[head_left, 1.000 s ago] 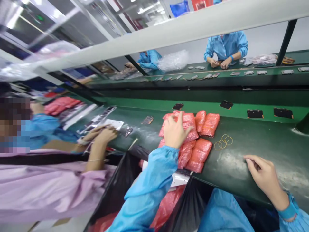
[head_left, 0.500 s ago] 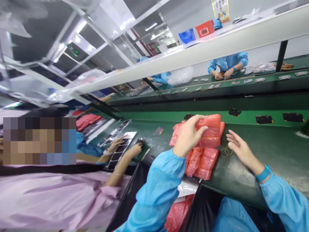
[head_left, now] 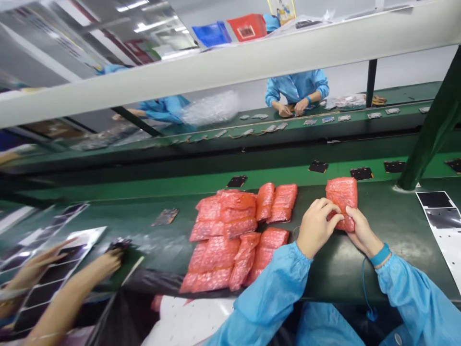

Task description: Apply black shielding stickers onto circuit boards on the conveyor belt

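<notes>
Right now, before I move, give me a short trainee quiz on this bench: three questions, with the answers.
1. True or false: the left hand and the right hand are both on the same pink bubble pouch.
2. Which wrist wears the blue wrist strap, left or right?
3. What lies in a spaced row beyond the pile of pink pouches?
A. Black flat cards
B. Blue bins
C. Rolls of tape

Key: 1 true; 2 right; 3 A.
</notes>
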The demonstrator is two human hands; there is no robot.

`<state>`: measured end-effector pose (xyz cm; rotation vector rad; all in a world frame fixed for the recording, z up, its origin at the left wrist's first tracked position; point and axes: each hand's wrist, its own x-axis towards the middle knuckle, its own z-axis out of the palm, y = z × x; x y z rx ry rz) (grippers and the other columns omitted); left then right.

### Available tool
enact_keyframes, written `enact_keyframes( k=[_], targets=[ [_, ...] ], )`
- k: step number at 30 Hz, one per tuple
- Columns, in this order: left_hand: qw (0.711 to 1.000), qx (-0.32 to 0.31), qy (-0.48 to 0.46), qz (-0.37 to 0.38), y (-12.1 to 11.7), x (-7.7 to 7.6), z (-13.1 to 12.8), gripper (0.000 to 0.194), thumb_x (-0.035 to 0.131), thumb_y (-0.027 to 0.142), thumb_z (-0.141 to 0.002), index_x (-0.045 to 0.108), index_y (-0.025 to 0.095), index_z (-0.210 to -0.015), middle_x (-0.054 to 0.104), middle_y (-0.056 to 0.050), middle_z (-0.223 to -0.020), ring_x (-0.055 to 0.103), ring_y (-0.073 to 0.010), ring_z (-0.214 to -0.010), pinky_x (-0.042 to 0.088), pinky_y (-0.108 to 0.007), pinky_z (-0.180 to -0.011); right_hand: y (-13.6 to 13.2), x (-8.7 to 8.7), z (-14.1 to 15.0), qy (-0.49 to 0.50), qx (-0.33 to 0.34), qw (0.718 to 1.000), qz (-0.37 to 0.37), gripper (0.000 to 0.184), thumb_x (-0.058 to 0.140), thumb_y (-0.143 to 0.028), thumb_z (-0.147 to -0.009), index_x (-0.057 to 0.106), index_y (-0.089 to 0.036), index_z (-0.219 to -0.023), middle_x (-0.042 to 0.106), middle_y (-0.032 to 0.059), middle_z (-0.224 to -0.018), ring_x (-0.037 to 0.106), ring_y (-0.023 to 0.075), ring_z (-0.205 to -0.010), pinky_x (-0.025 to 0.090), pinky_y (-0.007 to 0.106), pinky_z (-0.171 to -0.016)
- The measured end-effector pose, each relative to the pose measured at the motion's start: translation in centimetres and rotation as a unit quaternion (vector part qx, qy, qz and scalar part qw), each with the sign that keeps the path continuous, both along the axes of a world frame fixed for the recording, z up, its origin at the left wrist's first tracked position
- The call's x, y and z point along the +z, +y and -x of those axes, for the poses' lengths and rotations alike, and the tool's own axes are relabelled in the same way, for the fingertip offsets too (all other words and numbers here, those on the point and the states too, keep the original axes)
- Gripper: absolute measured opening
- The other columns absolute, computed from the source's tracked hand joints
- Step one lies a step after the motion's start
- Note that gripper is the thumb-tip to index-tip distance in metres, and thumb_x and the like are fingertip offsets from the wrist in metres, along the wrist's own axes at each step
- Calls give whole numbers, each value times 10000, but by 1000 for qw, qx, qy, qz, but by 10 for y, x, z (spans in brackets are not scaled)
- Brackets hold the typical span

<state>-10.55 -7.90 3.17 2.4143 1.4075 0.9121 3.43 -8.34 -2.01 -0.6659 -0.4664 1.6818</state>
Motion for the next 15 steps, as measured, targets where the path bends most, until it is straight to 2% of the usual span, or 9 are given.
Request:
enact_keyframes(
  k=[4,8,12,15],
  targets=[
    [1000,-2,-26,10,4,-3,-4,104,772,210,-924,701,225,-849,712,-13,-920,662,-193,-882,535,-337,-856,0,-5,0,13,-14,1000,10,486,885,-543,-731,754,-216,-1066,809,80,-1157,751,277,-1108,618,411,-986],
    [999,-13,-33,-6,2,-9,-4,44,757,199,-938,743,238,-924,736,-27,-1022,682,-206,-957,548,-345,-897,0,-8,3,31,-32,999,28,508,882,-587,-735,759,-204,-1047,813,81,-1139,755,263,-1091,620,388,-966],
    [1000,-15,9,8,5,-8,-4,89,736,206,-951,750,259,-1020,731,-29,-1072,670,-219,-1008,549,-365,-928,0,-8,5,9,-51,998,25,526,824,-653,-764,766,-196,-1017,814,85,-1121,757,263,-1073,615,387,-952],
    [996,-31,71,35,10,2,-5,28,733,221,-942,721,246,-937,703,-30,-1031,641,-225,-977,539,-367,-889,1,-10,6,-13,-67,997,31,575,814,-668,-757,776,-177,-1054,815,90,-1093,754,265,-1067,609,377,-943]
  ],
)
